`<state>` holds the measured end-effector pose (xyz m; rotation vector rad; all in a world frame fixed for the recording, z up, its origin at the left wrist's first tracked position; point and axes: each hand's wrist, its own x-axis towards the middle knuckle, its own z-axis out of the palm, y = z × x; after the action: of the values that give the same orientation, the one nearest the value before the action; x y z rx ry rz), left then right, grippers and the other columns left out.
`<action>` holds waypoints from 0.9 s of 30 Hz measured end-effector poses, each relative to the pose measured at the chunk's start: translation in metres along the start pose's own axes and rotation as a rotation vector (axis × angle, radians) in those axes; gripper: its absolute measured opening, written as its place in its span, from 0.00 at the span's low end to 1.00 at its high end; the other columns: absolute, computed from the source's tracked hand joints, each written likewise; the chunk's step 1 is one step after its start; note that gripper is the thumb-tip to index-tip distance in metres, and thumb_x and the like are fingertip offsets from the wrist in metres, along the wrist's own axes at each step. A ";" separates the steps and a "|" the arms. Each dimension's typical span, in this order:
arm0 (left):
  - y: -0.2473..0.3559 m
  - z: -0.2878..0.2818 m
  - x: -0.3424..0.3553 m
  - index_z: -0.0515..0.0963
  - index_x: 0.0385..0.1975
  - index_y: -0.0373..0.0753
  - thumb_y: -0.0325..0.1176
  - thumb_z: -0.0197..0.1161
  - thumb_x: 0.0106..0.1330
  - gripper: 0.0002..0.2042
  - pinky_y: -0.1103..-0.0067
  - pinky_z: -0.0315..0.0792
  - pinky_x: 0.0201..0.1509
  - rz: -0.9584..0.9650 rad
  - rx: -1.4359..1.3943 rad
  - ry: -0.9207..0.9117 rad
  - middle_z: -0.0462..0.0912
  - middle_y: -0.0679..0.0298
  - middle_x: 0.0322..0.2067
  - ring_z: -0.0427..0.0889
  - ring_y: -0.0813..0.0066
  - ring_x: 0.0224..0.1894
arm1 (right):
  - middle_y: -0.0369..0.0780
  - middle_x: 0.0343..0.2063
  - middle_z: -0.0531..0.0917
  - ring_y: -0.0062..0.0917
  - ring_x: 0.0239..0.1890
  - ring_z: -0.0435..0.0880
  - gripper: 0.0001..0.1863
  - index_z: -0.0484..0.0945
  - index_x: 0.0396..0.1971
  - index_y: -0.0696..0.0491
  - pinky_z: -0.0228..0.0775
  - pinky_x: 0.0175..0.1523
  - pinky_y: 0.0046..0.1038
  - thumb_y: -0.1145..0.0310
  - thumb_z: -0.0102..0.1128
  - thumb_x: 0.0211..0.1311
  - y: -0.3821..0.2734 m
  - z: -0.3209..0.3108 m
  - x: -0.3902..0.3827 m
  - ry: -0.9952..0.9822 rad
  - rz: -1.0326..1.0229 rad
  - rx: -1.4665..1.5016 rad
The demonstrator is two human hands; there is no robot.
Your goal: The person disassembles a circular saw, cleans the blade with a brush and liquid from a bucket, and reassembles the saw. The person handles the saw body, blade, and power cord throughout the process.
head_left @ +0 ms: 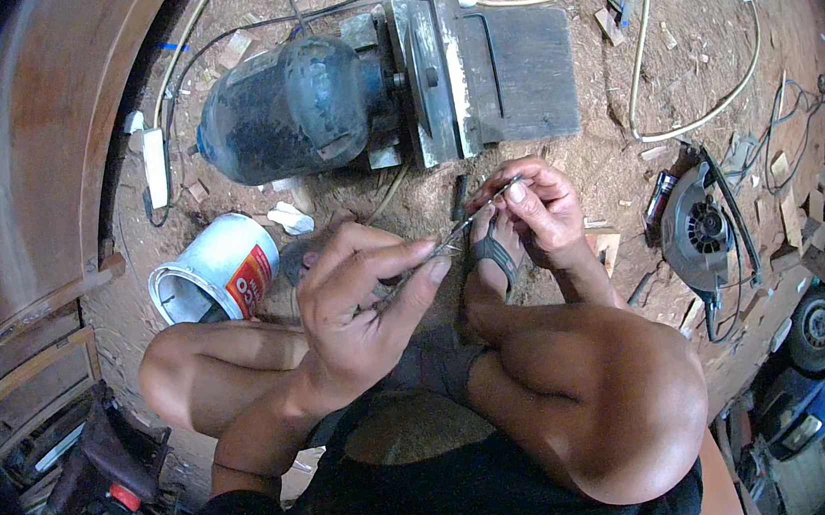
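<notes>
A thin dark rod (469, 222), seemingly metal, slants between my two hands above my sandaled foot (495, 251). Its near end is pinched between the thumb and fingers of my left hand (355, 299), where a few fine pale strands stick out by the fingertips. Thumb and fingers of my right hand (546, 205) close on the far end, which is higher and farther right. What kind of tool or part the rod is, I cannot make out. Just beyond the hands lies a short black bar (459, 195) on the dusty ground.
Ahead stands a blue motor (286, 105) joined to a machine with a flat metal table (529, 72). A white bucket (198, 275) lies at left, near a white power strip (156, 169). At right rests a circular saw (699, 227). Cables and wood scraps cover the ground.
</notes>
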<state>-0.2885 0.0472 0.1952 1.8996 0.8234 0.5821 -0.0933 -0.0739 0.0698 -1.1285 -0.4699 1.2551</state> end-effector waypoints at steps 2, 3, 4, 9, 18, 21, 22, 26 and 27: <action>-0.012 0.001 0.002 0.83 0.36 0.35 0.24 0.72 0.57 0.08 0.77 0.74 0.35 -0.030 -0.024 0.032 0.82 0.59 0.30 0.81 0.70 0.31 | 0.38 0.33 0.84 0.20 0.32 0.82 0.06 0.80 0.40 0.57 0.74 0.39 0.26 0.73 0.62 0.65 -0.018 0.007 0.000 0.083 -0.135 -0.186; -0.017 0.002 0.003 0.82 0.35 0.35 0.24 0.72 0.57 0.08 0.76 0.75 0.36 -0.046 -0.035 0.048 0.82 0.58 0.31 0.82 0.68 0.32 | 0.39 0.32 0.84 0.22 0.31 0.82 0.06 0.81 0.39 0.57 0.74 0.39 0.26 0.74 0.64 0.64 -0.026 0.007 0.002 0.051 -0.246 -0.263; -0.021 0.001 0.003 0.82 0.34 0.35 0.25 0.71 0.58 0.07 0.74 0.76 0.42 -0.132 -0.031 0.020 0.84 0.58 0.33 0.84 0.65 0.36 | 0.41 0.32 0.84 0.24 0.30 0.82 0.06 0.81 0.38 0.58 0.75 0.38 0.27 0.75 0.65 0.62 -0.034 0.004 0.002 0.020 -0.366 -0.333; -0.050 0.009 -0.005 0.81 0.37 0.36 0.24 0.69 0.59 0.07 0.75 0.76 0.46 -0.140 -0.091 0.003 0.85 0.58 0.36 0.85 0.66 0.40 | 0.45 0.28 0.85 0.32 0.29 0.84 0.06 0.83 0.32 0.59 0.75 0.35 0.30 0.76 0.70 0.53 -0.070 0.009 0.006 -0.115 -0.643 -0.659; -0.060 0.014 -0.003 0.80 0.38 0.35 0.21 0.68 0.58 0.09 0.75 0.76 0.50 -0.087 -0.130 0.015 0.85 0.57 0.38 0.85 0.65 0.43 | 0.48 0.30 0.85 0.35 0.31 0.84 0.06 0.83 0.33 0.63 0.76 0.37 0.33 0.79 0.66 0.54 -0.074 0.007 0.005 -0.195 -0.676 -0.672; -0.063 0.016 -0.003 0.80 0.37 0.35 0.20 0.68 0.58 0.09 0.75 0.76 0.51 -0.081 -0.134 0.004 0.85 0.57 0.38 0.84 0.65 0.44 | 0.45 0.29 0.85 0.32 0.29 0.84 0.07 0.83 0.32 0.61 0.74 0.35 0.30 0.78 0.68 0.52 -0.071 0.005 0.005 -0.171 -0.711 -0.671; -0.064 0.016 -0.004 0.80 0.37 0.35 0.20 0.67 0.58 0.09 0.75 0.76 0.51 -0.084 -0.137 0.001 0.85 0.57 0.39 0.84 0.65 0.44 | 0.44 0.29 0.86 0.31 0.29 0.84 0.07 0.84 0.32 0.60 0.73 0.34 0.29 0.77 0.69 0.52 -0.069 0.004 0.006 -0.159 -0.726 -0.666; -0.067 0.019 -0.005 0.80 0.37 0.35 0.20 0.67 0.58 0.08 0.75 0.76 0.51 -0.104 -0.149 0.005 0.85 0.57 0.39 0.84 0.66 0.44 | 0.45 0.29 0.85 0.32 0.29 0.84 0.07 0.83 0.33 0.61 0.74 0.35 0.30 0.78 0.68 0.53 -0.070 0.003 0.007 -0.180 -0.715 -0.678; -0.068 0.019 -0.006 0.80 0.37 0.35 0.20 0.67 0.58 0.08 0.75 0.76 0.51 -0.115 -0.155 0.009 0.85 0.57 0.39 0.84 0.66 0.44 | 0.47 0.30 0.85 0.34 0.30 0.84 0.07 0.83 0.33 0.62 0.75 0.36 0.31 0.78 0.66 0.53 -0.069 0.001 0.007 -0.196 -0.705 -0.678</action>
<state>-0.2992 0.0532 0.1258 1.6982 0.8625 0.5675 -0.0573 -0.0603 0.1279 -1.2253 -1.3796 0.5786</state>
